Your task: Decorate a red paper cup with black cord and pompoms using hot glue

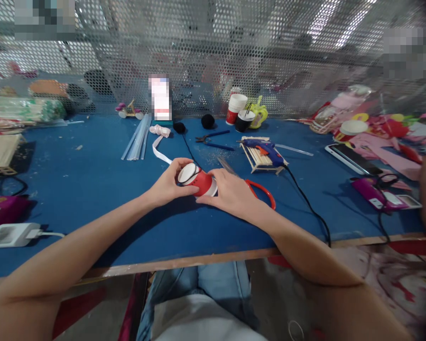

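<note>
You pinch a red-and-white paper cup point(203, 182), tipped sideways over the blue counter point(92, 175), between your left hand point(170, 184) and right hand point(232, 193), with a black cord point(189, 148) crossing its white end; red-handled scissors point(267, 192) lie just beside your right wrist

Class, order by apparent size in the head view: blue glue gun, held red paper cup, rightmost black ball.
1. Blue glue gun and red paper cup: too alike to rank; the cup is partly covered.
2. Black ball: smallest.
</note>
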The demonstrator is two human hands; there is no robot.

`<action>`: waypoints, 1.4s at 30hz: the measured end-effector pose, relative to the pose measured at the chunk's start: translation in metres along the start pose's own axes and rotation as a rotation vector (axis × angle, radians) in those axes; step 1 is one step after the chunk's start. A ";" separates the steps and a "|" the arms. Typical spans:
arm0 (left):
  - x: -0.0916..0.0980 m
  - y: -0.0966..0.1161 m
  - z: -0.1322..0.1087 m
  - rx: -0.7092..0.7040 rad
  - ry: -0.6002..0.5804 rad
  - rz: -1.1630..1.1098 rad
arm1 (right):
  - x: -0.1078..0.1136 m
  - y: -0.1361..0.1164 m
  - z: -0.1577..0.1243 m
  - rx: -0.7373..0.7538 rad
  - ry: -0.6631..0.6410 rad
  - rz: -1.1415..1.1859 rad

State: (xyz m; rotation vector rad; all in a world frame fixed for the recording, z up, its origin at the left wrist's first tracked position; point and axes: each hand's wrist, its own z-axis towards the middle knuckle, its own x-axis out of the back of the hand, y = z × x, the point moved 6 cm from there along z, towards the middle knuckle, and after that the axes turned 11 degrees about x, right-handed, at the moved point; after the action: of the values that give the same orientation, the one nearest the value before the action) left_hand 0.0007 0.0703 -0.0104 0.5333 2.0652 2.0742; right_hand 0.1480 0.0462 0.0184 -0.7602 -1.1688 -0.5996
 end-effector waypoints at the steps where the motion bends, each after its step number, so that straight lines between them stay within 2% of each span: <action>1: 0.001 0.001 0.000 0.002 -0.003 -0.037 | 0.000 0.001 0.000 0.003 0.003 0.036; 4: 0.002 0.002 0.000 0.014 -0.020 -0.112 | 0.001 0.008 0.000 0.002 0.031 0.112; 6: 0.001 0.000 0.001 0.021 -0.030 -0.125 | 0.005 0.012 0.001 0.019 0.095 0.106; 11: -0.004 -0.005 0.003 0.032 -0.098 -0.103 | 0.017 0.007 0.002 0.208 0.322 0.183; 14: -0.008 -0.005 0.001 0.027 -0.145 -0.084 | 0.018 -0.002 0.002 0.325 0.350 0.259; 18: -0.010 -0.005 0.000 0.029 -0.161 -0.088 | 0.019 -0.003 0.001 0.332 0.398 0.324; 28: -0.008 -0.004 0.000 0.047 -0.127 -0.095 | 0.020 -0.009 -0.001 0.367 0.357 0.287; 35: -0.009 -0.003 0.001 0.055 -0.103 -0.121 | 0.016 -0.003 0.000 0.273 0.355 0.317; 42: -0.009 -0.003 -0.001 0.083 0.001 -0.084 | 0.014 -0.006 0.000 0.289 0.341 0.303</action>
State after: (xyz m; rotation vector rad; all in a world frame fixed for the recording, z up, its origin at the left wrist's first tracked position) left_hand 0.0079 0.0664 -0.0150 0.4491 2.1431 1.9504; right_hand 0.1477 0.0423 0.0327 -0.5465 -0.7837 -0.2834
